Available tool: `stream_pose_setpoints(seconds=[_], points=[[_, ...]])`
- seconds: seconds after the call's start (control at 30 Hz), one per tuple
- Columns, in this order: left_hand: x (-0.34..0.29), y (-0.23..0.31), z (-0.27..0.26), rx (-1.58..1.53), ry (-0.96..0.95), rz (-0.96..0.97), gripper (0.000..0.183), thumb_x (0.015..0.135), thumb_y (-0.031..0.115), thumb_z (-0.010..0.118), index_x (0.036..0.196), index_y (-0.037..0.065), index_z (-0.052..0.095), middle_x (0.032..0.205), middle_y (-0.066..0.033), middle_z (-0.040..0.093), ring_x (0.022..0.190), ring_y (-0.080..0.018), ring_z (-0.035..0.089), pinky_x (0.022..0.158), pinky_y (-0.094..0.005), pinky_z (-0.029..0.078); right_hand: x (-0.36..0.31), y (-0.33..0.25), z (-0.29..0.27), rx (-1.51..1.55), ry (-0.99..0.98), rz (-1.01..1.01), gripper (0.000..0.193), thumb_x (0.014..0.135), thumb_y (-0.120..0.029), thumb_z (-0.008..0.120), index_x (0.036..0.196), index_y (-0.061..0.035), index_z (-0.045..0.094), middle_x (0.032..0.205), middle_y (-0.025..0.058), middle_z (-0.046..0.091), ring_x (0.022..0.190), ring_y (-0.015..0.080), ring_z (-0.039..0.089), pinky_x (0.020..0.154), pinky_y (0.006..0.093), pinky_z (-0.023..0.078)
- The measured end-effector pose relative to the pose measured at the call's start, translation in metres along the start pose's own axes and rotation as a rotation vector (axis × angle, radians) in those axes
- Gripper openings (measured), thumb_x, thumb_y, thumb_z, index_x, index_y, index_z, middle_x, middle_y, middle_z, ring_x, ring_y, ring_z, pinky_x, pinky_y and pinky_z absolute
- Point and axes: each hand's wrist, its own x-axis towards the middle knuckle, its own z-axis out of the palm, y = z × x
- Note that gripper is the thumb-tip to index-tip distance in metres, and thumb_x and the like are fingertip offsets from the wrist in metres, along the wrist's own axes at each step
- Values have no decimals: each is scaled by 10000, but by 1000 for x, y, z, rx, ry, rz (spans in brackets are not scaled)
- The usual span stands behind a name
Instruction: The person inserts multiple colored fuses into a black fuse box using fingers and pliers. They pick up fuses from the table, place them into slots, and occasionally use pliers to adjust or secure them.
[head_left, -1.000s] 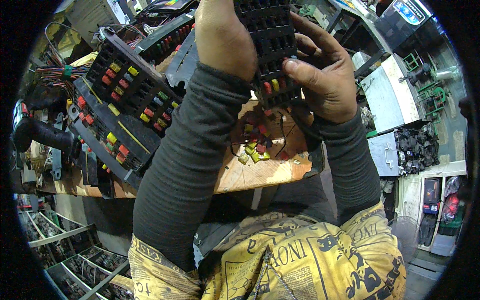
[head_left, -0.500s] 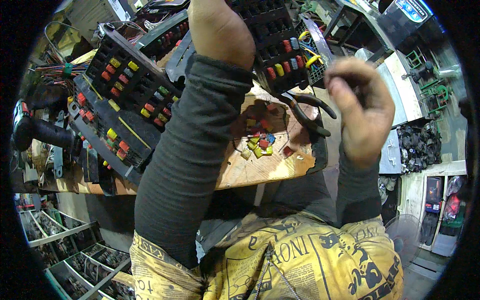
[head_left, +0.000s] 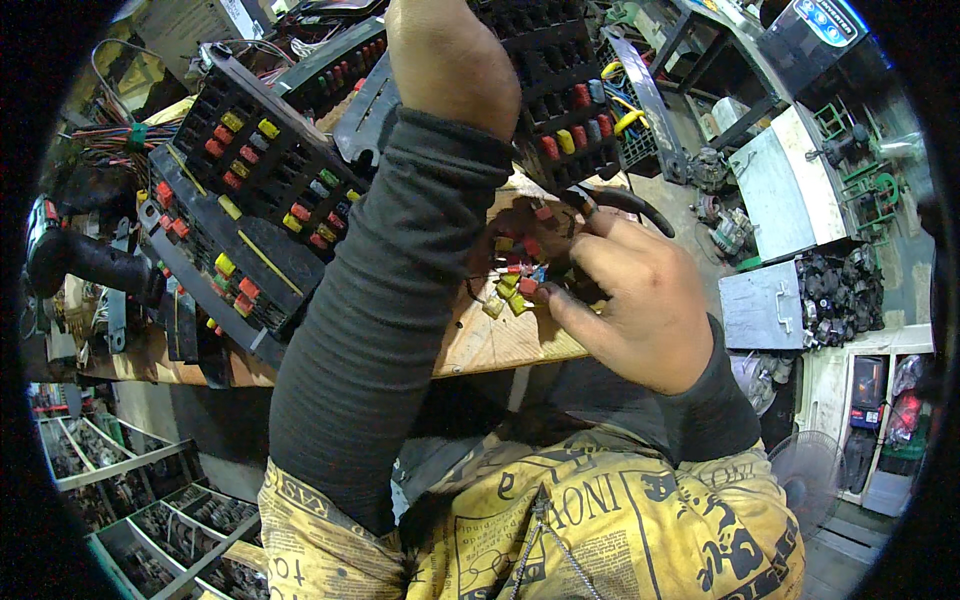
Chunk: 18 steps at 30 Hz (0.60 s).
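My left arm reaches up past the top edge. Its wrist and the base of my left hand [head_left: 455, 65] show beside a black fuse box [head_left: 560, 100], but the fingers are out of sight. The box carries red, yellow and blue blade fuses [head_left: 567, 140]. My right hand [head_left: 635, 295] is over a small pile of loose blade fuses [head_left: 515, 290], yellow, red and blue, on a wooden board [head_left: 480, 345]. Its fingers are bent and apart from the thumb, whose tip lies by a red fuse [head_left: 528, 287]. Behind this hand are pliers with dark handles [head_left: 640, 205], partly covered.
Another black fuse box [head_left: 265, 150] with coloured fuses leans at the left. Near it are a dark-handled power tool [head_left: 95, 268] and bundled wires [head_left: 110, 140]. A grey metal case [head_left: 760, 305] and a fan [head_left: 808, 480] stand at the right; parts racks [head_left: 150, 510] at the lower left.
My right hand has come down and left from beside the pliers to the loose fuses. My left arm and the fuse box near it have shifted slightly.
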Motion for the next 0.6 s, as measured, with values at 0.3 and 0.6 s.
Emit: stream_pose_setpoints(seconds=[0.3, 0.6], points=[[0, 1, -4, 34, -23, -47, 547, 1030, 515, 394, 1131, 29, 622, 845, -112, 692, 729, -236, 702, 623, -321, 581, 2, 3, 1, 51, 41, 34, 233, 734, -134, 773, 902, -29, 651, 928, 162, 660, 809, 341, 663, 685, 428, 530], [-1, -2, 2, -53, 91, -47, 562, 1034, 525, 390, 1097, 25, 637, 862, -125, 704, 721, -238, 694, 642, -329, 576, 18, 3, -18, 658, 394, 50, 143, 803, 34, 727, 889, -2, 620, 874, 52, 574, 796, 106, 540, 748, 239, 431]])
